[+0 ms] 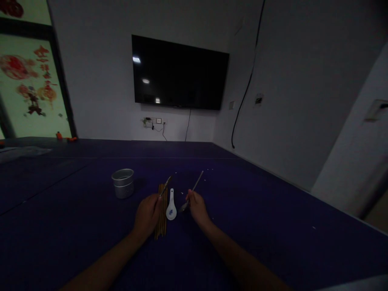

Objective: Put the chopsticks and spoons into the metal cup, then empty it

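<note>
My left hand (147, 214) is closed around a slim metal utensil (165, 186). Its upper end points up and away, the lower end is hidden in the hand, and I cannot tell its kind. Beside and partly under that hand lies a bundle of several wooden chopsticks (163, 218). To their right, a white soup spoon (171, 208) with a blue pattern rests on the table, bowl toward me. My right hand (196, 205) grips a metal spoon (198, 180) by its handle, the bowl tilted down toward the white soup spoon.
A silver metal cup (123, 186) stands on the dark blue tabletop (75, 226), left of the chopsticks. Small white scraps are scattered on the table. Behind are a wall-mounted television (182, 72) and a hanging black cable (242, 105). Small orange objects (59, 135) sit at the far left.
</note>
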Action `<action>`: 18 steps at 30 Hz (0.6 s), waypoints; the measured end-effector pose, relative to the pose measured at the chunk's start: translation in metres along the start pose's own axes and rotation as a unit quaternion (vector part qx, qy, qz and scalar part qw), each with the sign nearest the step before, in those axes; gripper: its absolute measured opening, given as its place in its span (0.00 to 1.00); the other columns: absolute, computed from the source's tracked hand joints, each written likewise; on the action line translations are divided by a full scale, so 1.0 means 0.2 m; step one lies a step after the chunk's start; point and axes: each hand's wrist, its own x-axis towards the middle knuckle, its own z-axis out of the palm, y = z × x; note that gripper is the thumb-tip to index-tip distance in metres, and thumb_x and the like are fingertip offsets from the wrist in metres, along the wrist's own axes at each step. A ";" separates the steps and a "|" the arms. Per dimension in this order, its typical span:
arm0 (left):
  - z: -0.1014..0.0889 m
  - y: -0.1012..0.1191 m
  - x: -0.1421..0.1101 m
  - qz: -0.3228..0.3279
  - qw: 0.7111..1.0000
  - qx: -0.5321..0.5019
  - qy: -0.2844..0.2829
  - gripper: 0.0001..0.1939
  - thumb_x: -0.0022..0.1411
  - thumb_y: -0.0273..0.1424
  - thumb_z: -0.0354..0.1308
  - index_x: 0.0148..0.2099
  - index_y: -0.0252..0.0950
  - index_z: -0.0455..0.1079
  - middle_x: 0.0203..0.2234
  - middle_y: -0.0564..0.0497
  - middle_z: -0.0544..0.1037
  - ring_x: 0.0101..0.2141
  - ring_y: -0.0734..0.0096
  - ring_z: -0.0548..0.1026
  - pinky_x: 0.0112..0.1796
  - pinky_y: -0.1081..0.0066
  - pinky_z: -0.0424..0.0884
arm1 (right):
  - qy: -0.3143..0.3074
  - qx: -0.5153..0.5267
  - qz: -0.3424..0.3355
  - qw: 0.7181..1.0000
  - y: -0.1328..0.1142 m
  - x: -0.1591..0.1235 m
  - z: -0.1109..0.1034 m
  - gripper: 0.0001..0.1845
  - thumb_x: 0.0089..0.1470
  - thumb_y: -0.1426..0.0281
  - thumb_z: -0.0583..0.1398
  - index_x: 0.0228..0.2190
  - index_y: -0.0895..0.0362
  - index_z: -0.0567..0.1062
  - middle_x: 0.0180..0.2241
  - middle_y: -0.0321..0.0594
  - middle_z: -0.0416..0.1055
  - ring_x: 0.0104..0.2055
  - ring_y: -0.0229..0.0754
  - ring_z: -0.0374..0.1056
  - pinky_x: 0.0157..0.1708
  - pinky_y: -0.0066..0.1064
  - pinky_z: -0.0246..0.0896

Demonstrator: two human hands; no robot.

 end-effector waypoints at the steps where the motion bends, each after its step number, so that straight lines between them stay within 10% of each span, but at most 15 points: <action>1: 0.00 0.00 0.00 0.002 1.000 0.001 -0.005 0.20 0.65 0.40 0.38 0.33 0.37 0.67 0.27 0.47 0.76 0.30 0.64 0.74 0.32 0.67 0.68 | -0.011 -0.026 0.003 1.000 0.00 0.00 0.00 0.31 0.60 0.52 0.39 0.21 0.57 0.69 0.19 0.37 0.66 0.23 0.39 0.63 0.24 0.27 0.54; 18: 0.04 -0.02 -0.01 0.035 0.999 0.001 -0.026 0.19 0.65 0.38 0.38 0.37 0.36 0.69 0.30 0.47 0.76 0.33 0.65 0.74 0.35 0.67 0.68 | -0.150 -0.375 0.029 0.914 -0.10 0.02 -0.01 0.22 0.61 0.61 0.46 0.32 0.57 0.76 0.34 0.46 0.76 0.38 0.42 0.71 0.36 0.28 0.55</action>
